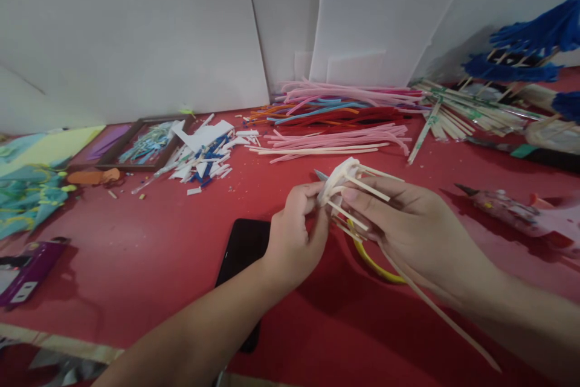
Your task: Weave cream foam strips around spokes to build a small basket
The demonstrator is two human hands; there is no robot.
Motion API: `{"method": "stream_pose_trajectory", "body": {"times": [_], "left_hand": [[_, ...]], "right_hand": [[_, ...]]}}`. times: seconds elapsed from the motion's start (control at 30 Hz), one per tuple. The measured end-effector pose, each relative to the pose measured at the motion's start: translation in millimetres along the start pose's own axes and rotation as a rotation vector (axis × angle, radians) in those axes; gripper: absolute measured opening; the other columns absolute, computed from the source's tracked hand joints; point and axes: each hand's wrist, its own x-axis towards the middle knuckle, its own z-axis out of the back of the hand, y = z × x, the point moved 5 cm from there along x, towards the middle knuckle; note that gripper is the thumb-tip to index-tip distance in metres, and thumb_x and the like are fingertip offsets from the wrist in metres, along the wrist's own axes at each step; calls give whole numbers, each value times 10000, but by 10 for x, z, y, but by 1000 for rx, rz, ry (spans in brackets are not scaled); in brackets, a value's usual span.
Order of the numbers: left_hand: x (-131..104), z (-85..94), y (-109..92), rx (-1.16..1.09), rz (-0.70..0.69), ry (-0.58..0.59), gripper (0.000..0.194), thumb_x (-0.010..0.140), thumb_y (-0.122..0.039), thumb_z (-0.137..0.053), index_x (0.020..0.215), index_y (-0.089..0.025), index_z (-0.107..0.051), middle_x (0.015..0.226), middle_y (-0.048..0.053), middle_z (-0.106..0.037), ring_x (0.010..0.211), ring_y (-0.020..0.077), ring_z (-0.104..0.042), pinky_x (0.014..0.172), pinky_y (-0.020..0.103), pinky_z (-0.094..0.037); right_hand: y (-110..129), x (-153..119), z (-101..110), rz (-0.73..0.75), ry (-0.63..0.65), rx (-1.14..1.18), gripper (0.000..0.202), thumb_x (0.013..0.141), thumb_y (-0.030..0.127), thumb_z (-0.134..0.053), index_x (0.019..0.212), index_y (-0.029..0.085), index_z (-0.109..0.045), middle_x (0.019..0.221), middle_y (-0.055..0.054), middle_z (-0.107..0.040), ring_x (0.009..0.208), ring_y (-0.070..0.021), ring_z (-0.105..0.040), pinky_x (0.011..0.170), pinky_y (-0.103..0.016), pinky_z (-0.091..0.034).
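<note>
A small white rounded piece [339, 177] with several short wooden sticks [369, 186] poking out of it is held between both my hands, above the table. My left hand [296, 227] pinches its left edge, thumb and fingers closed. Around its right side my right hand [408, 218] is closed, with the fingers among the sticks. A long cream pipe cleaner [446, 314] trails from beneath my right hand toward the lower right; its upper end is hidden. Under the hands lie scissors with a yellow handle [378, 269], partly covered.
A black phone [242, 248] lies left of my hands. Pink pipe cleaners [335, 139], white and blue scraps [208, 151] and wooden sticks [453, 112] lie behind. At right are a glue gun [502, 206] and blue fuzzy pieces on sticks [512, 67]. A brown frame [131, 163] is at left.
</note>
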Motion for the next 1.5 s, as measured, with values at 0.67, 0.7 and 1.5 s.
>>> {"method": "stream_pose_trajectory", "body": {"times": [0.67,0.7,1.5], "left_hand": [[-3,8,-25,-6,-5,-34,185,859,-127,-613,1013,-230,-618,917,48,-779,841,192,-755,729,299,-582],[-3,5,-24,-11,-7,-32,184,861,-128,-609,1014,-230,-613,915,47,-781,837,190,-755,728,299,-582],[-30,-65,25,15,-31,87,225,892,-143,-586,1101,-219,-555,1010,44,-811,913,175,-781,776,269,-618]], "right_hand": [[102,-3,90,136,-23,-380,301,844,458,-640,939,230,-812,785,-35,-740,690,-190,-657,635,-305,-521],[101,-1,92,139,-25,-383,292,841,450,-643,940,234,-813,804,-38,-748,714,-198,-667,655,-312,-529],[13,29,60,16,-6,-87,318,711,486,-795,863,208,-769,838,-45,-754,761,-185,-678,678,-288,-547]]}}
